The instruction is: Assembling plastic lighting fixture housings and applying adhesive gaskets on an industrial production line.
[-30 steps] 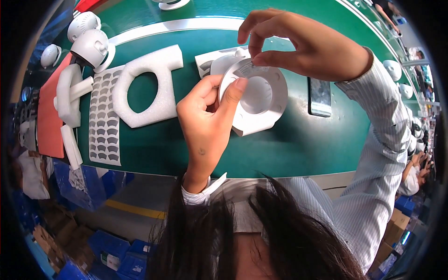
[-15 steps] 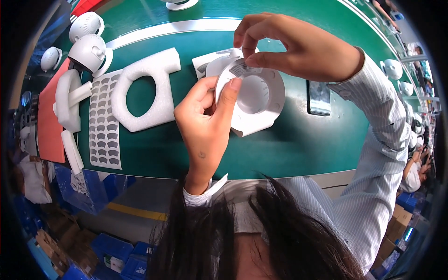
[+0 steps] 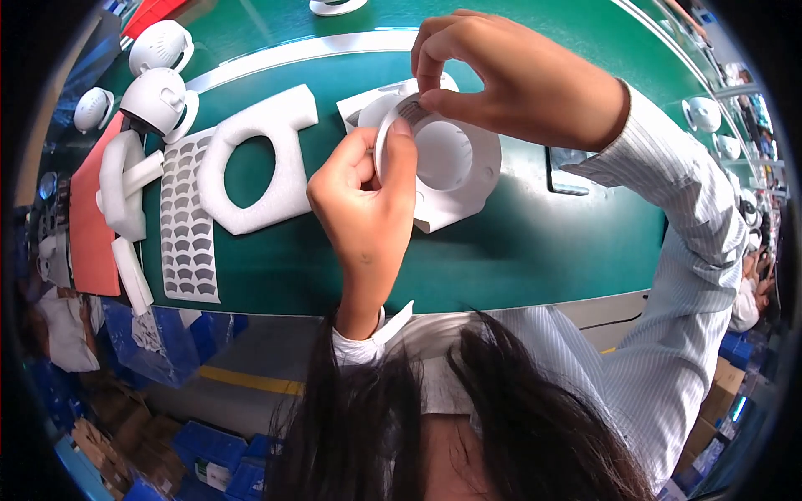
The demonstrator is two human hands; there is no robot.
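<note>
A white round plastic base [image 3: 480, 167] with a deep cup in its middle is held up over the table by my left hand [image 3: 363, 204]. That hand's thumb lies on the flat rim and its fingers curl behind. A grey curved label [image 3: 411, 110] shows on the rim beside the thumb tip. My right hand [image 3: 526, 83] reaches in from the right, its thumb and fingertips pinched together at the rim's far edge next to the label. Whatever sits between those fingertips is hidden. Behind the base, another white round part [image 3: 380, 108] lies partly covered on a pale sheet.
A sheet of grey curved labels [image 3: 189, 225] lies left, beside a white foam ring [image 3: 292, 179]. Another foam piece [image 3: 125, 188] rests on an orange-red sheet [image 3: 93, 242]. White rounded devices [image 3: 157, 100] stand at the back left. A dark phone [image 3: 568, 179] lies under my right forearm.
The base has tilted and shifted slightly left, both hands moving with it. My right fingertips stay pinched at the rim by the label.
</note>
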